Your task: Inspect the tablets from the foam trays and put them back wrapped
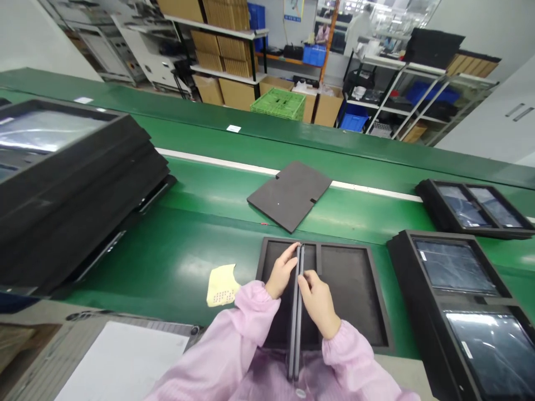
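A tall stack of black foam trays is sitting at the green conveyor's left edge. At its near edge, over an empty black two-compartment foam tray, the left hand and right hand are pinching two thin dark flat panels held upright on edge between them.

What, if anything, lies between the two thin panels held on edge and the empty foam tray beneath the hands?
Nothing visible does. The left hand and right hand hold the two thin panels upright, directly over the foam tray, whose two compartments look bare. The loose foam sheet lies farther up the belt, apart from it.
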Demonstrator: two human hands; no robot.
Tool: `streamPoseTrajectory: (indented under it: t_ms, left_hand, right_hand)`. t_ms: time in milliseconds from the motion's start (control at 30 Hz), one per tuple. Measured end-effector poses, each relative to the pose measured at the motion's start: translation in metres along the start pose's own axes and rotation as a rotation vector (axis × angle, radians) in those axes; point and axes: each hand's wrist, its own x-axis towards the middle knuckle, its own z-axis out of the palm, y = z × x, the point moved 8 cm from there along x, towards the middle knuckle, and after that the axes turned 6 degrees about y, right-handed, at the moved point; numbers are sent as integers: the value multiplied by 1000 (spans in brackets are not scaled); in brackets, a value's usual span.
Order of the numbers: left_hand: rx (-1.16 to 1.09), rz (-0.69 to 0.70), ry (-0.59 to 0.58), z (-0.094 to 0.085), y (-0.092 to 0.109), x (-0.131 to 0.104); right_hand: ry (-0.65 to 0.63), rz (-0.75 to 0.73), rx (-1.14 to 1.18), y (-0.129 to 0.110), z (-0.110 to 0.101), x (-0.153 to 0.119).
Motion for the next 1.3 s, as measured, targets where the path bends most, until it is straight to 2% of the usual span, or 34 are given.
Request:
streamPoseTrajectory:
  t_ms: [100, 233, 333, 533, 800, 1033, 1300]
  left_hand:
    - [17, 2, -12, -2, 7, 6]
    - [47, -2, -26, 0, 13, 8]
    - [67, -5, -32, 2, 16, 9]
    - [95, -18, -47, 2, 17, 11]
    - [105, -70, -119, 3, 12, 14]
    - [18, -100, -224, 4, 16, 9]
    - [-25, -121, -288, 5, 9, 5]
  right_hand:
    - [69, 65, 349, 6, -1, 26]
    - [-34, 206, 582, 16, 10, 53]
    - [-112, 237, 631, 18, 15, 60]
    - [-134, 265, 665, 17, 14, 60]
    - [-147, 272, 684, 18, 13, 60]
    - [-290, 195, 722, 10, 11, 53]
    - [-302, 226, 723, 13, 17, 47]
